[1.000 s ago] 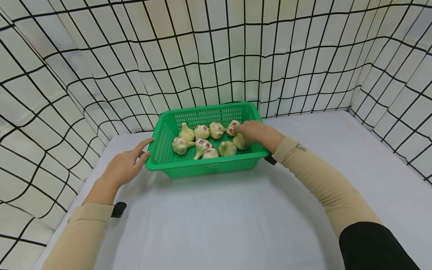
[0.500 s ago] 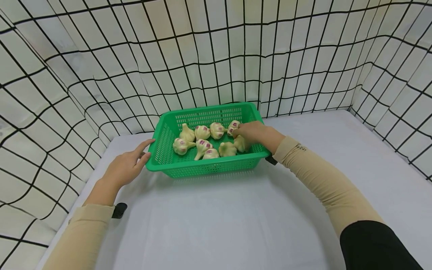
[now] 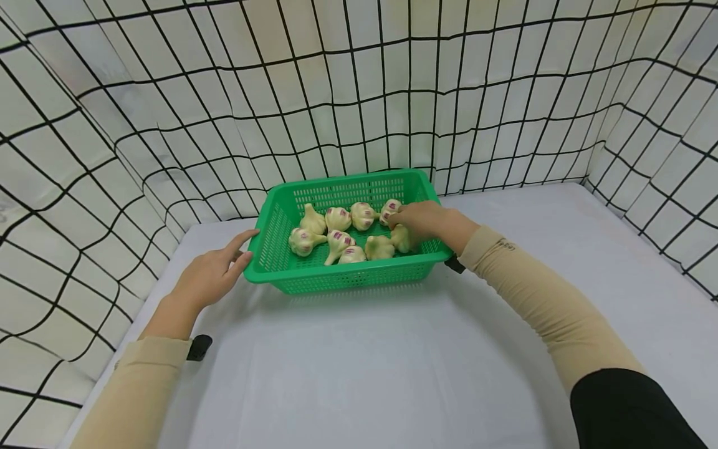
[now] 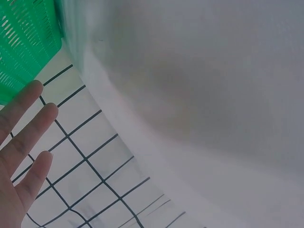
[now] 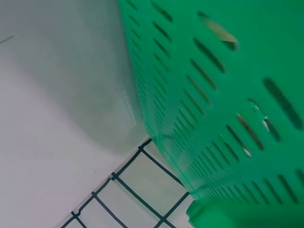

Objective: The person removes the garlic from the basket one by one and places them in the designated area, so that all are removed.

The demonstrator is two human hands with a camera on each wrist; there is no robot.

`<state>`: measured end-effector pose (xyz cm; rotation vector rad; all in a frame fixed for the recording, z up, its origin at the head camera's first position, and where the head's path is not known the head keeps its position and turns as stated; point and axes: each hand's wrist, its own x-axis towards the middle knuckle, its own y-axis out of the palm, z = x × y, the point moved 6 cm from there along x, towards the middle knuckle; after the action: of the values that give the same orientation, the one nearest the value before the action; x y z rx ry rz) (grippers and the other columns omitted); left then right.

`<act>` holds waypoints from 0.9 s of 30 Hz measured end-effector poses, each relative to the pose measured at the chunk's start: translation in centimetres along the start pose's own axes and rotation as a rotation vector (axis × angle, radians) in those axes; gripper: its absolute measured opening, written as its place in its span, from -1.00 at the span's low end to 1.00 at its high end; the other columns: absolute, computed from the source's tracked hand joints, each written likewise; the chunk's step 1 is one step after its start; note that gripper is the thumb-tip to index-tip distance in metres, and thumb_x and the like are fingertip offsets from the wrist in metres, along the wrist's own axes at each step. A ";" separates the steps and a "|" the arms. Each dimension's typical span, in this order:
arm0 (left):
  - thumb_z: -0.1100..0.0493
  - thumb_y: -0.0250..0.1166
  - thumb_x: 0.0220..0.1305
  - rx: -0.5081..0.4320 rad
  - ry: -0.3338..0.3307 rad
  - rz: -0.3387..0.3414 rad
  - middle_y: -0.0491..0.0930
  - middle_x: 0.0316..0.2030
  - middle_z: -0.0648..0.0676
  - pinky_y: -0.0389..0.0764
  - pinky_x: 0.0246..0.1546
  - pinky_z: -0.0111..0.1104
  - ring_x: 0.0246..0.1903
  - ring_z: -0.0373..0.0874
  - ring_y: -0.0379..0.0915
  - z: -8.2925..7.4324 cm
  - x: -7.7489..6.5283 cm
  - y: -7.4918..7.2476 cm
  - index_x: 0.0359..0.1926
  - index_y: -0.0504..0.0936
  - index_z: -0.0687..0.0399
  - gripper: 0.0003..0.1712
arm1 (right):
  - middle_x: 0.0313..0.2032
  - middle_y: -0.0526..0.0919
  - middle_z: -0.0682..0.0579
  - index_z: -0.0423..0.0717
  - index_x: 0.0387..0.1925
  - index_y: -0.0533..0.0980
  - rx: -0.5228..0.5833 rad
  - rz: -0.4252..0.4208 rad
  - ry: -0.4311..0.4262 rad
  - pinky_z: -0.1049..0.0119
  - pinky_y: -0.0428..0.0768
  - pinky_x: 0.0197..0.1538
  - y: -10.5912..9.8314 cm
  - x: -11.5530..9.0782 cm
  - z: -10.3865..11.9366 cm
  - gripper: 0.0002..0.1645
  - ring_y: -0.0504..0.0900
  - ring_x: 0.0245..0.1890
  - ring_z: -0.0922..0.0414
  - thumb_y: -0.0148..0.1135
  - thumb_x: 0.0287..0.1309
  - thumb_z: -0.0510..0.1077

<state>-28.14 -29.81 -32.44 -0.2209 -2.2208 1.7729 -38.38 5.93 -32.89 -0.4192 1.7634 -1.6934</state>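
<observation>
Nothing's really moved: left hand [image 3: 210,275] spread, empty, at left end of basket [image 3: 348,279]; right hand [image 3: 424,219] inside by garlic [image 3: 401,239], can't tell its grip.

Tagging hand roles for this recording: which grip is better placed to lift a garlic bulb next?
Probably the right grip: it reaches inside the green basket, among the garlic bulbs. The left grip is outside, at the left end.

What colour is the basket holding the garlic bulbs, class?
The basket is bright green; the head view shows it best.
</observation>
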 end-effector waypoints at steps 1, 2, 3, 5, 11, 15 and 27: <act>-0.21 -0.20 0.65 -0.003 0.000 0.005 0.63 0.08 0.41 0.58 -0.18 0.15 -0.18 0.27 0.65 0.0 0.0 0.1 0.59 0.08 -0.05 -0.32 | 0.24 0.52 -0.09 0.04 0.25 0.54 0.007 0.000 -0.002 -0.06 0.55 0.11 0.0 -0.1 -0.1 -0.33 0.54 0.12 -0.09 0.51 0.08 -0.22; -0.21 -0.20 0.65 -0.007 -0.001 0.009 0.61 0.11 0.40 0.58 -0.16 0.16 -0.15 0.29 0.65 0.0 0.0 0.1 0.60 0.08 -0.05 -0.32 | 0.23 0.52 -0.09 0.04 0.25 0.54 0.015 -0.001 -0.004 -0.06 0.54 0.12 0.0 -0.1 -0.1 -0.32 0.54 0.12 -0.09 0.52 0.06 -0.23; -0.21 -0.20 0.65 -0.007 -0.001 0.011 0.61 0.12 0.40 0.57 -0.16 0.16 -0.15 0.29 0.65 0.0 0.1 0.2 0.60 0.08 -0.05 -0.32 | 0.22 0.51 -0.10 0.03 0.26 0.54 0.024 -0.002 -0.008 -0.06 0.54 0.13 -0.1 -0.2 -0.1 -0.30 0.53 0.13 -0.09 0.53 0.06 -0.23; -0.21 -0.20 0.65 -0.007 -0.002 0.013 0.60 0.13 0.40 0.57 -0.15 0.17 -0.14 0.29 0.64 0.0 0.1 0.2 0.60 0.07 -0.05 -0.32 | 0.22 0.50 -0.10 0.00 0.29 0.53 0.044 -0.003 -0.013 -0.06 0.52 0.16 -0.2 -0.4 -0.2 -0.28 0.52 0.15 -0.09 0.54 0.05 -0.22; -0.23 -0.20 0.64 0.000 -0.009 0.014 0.64 0.06 0.39 0.59 -0.20 0.12 -0.19 0.24 0.65 0.1 0.1 0.2 0.59 0.08 -0.04 -0.32 | 0.26 0.48 -0.11 -0.04 0.35 0.50 0.115 -0.025 -0.019 -0.03 0.52 0.19 -0.9 -1.2 -0.3 -0.21 0.49 0.21 -0.09 0.56 0.05 -0.21; -0.24 -0.19 0.64 -0.001 -0.015 0.010 0.67 -0.01 0.38 0.59 -0.26 0.09 -0.25 0.18 0.64 0.2 0.1 0.2 0.59 0.09 -0.05 -0.31 | 0.24 0.47 -0.09 -0.02 0.36 0.50 0.146 -0.041 -0.019 -0.01 0.55 0.13 -1.3 -1.7 -0.3 -0.23 0.51 0.17 -0.07 0.54 0.08 -0.17; -0.22 -0.20 0.65 -0.013 -0.002 0.011 0.60 0.12 0.40 0.58 -0.17 0.16 -0.11 0.30 0.64 0.0 0.1 0.1 0.60 0.07 -0.04 -0.32 | 0.16 0.48 -0.11 -0.04 0.38 0.48 0.310 -0.116 -0.124 0.02 0.49 0.09 -2.6 -3.7 -0.1 -0.23 0.44 0.03 -0.02 0.55 0.15 -0.10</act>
<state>-28.27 -29.72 -32.54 -0.2347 -2.2373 1.7656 -36.23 8.06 -29.56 -0.4820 1.3827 -1.9397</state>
